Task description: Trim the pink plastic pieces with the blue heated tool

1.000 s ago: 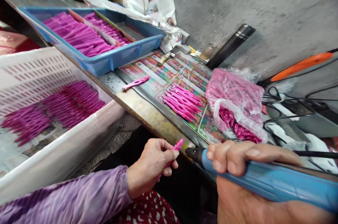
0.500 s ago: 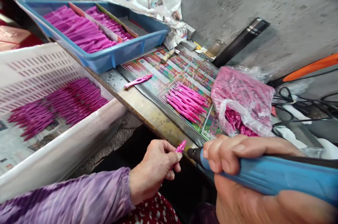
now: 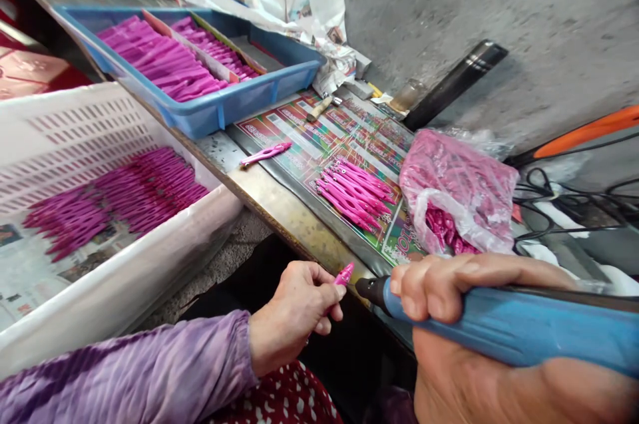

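My left hand [image 3: 299, 311] pinches a small pink plastic piece [image 3: 344, 274] between thumb and fingers near the table's front edge; most of the piece is hidden in the hand. Wrapped in my right hand [image 3: 464, 304] is a blue electric screwdriver [image 3: 529, 324]. Its black tip points left at the pink piece, very near it; whether they touch I cannot tell. Beyond the hands, a row of slim pink pieces [image 3: 354, 194] lies side by side on the printed mat [image 3: 299, 124]. One more pink piece [image 3: 267, 153] rests alone near the edge.
A blue tray [image 3: 219, 114] holds pink parts behind cardboard dividers. At left, a white basket [image 3: 200, 221] contains several rows of pink pieces on newspaper. A plastic bag [image 3: 459, 184] of pink parts sits at right, near black cables [image 3: 564, 204] and an orange handle [image 3: 589, 131].
The view has shifted slightly, so the scene sits a little further right and lower. Both hands keep their grips, with the screwdriver tip still close to the pink piece.
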### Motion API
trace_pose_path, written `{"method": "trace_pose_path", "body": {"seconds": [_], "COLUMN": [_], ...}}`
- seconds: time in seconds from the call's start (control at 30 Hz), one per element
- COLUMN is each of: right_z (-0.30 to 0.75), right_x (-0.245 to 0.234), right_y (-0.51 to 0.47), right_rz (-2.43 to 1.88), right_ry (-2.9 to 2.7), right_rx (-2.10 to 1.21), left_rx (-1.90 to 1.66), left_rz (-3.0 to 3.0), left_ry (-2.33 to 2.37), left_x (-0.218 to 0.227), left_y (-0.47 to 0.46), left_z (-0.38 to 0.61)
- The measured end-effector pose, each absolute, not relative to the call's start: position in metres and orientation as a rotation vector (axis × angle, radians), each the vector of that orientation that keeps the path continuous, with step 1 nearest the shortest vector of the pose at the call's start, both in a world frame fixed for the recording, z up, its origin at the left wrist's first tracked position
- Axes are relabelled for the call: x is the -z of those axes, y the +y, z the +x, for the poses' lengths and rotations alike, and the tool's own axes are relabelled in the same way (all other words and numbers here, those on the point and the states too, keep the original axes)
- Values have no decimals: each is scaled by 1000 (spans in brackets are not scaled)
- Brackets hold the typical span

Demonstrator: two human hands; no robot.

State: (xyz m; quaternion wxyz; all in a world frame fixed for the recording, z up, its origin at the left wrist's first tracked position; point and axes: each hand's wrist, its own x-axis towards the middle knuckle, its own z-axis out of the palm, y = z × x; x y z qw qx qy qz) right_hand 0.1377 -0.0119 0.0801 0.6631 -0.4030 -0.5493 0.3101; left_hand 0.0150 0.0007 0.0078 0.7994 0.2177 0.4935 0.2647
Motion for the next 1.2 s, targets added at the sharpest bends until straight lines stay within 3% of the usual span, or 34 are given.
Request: {"method": "trace_pose_path", "body": {"seconds": [0.17,0.33,1.2], "right_z": [162,148,111], "right_x": [-85,-79,-83], "right_y": [-7,-6,3], "right_rz": [-850,-883,-1037], "right_ry": [-1604,-1293,-1136], "right_rx": [-942,-758,-826], "left_rx": [-565,-566,-579], "left_rz": [467,449,464], "left_ry": [1055,1057,1075], "left_x": [-8,-8,-9], "left_y": [1,1,0], "left_z": [15,15,14]}}
